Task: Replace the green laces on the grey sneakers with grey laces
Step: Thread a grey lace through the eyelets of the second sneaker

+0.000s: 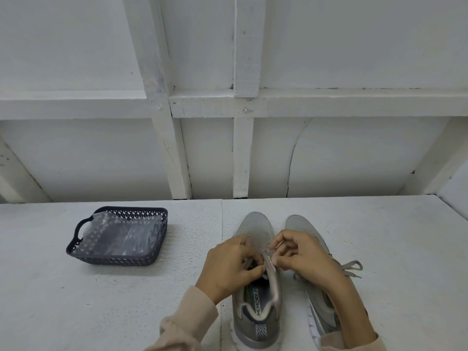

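I am in the second half of the job, as far as I can judge. The right sneaker (298,222) already carries a grey lace tied in a bow (353,267), so 1 of the 2 shoes looks finished. The left sneaker (255,224) stands just beside it on the table (76,300), and both my hands are on its middle part. My left hand (228,267) has its fingers curled round the edge of the opening and holds it steady. My right hand (301,254) pinches a thin pale lace end (277,246) between thumb and finger, ready for a hole. How many holes are already threaded I cannot tell, because my fingers hide them. No green lace is visible anywhere. Perhaps it lies in the plastic bag (121,236) inside the dark basket (76,247), well apart on the left, but this is only my guess.
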Action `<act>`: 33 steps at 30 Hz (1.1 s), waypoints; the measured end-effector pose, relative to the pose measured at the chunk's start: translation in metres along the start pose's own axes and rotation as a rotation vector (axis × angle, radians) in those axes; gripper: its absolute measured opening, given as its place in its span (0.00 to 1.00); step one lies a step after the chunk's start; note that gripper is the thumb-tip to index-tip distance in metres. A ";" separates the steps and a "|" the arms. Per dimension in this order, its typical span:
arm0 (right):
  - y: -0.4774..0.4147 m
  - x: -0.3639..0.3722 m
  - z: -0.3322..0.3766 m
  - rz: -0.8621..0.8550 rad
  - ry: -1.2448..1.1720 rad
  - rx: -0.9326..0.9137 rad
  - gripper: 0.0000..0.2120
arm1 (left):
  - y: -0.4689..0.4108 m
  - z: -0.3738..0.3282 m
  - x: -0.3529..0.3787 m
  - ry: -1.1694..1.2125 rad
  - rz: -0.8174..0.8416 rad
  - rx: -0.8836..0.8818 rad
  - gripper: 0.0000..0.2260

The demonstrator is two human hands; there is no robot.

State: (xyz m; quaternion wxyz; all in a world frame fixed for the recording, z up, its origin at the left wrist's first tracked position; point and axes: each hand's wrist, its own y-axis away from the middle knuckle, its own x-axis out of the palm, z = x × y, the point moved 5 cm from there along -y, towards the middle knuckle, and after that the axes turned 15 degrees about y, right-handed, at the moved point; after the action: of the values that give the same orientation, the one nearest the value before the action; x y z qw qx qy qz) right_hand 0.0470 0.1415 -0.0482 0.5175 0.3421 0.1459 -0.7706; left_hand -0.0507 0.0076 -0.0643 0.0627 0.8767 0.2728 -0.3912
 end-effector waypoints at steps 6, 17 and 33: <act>0.003 0.004 0.007 0.021 0.124 -0.164 0.10 | 0.001 0.002 -0.004 0.003 -0.007 0.006 0.13; 0.000 0.022 0.015 -0.046 0.513 -0.180 0.11 | 0.004 0.000 -0.010 0.024 0.016 0.059 0.15; 0.006 0.040 0.016 -0.149 0.552 -0.148 0.04 | 0.009 0.014 -0.016 0.370 -0.014 -0.062 0.11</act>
State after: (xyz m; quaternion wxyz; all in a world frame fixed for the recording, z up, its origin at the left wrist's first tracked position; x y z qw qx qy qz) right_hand 0.0374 0.1016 -0.0624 0.4240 0.4885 0.3616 -0.6715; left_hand -0.0640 -0.0111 -0.0627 0.0359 0.9293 0.2979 -0.2152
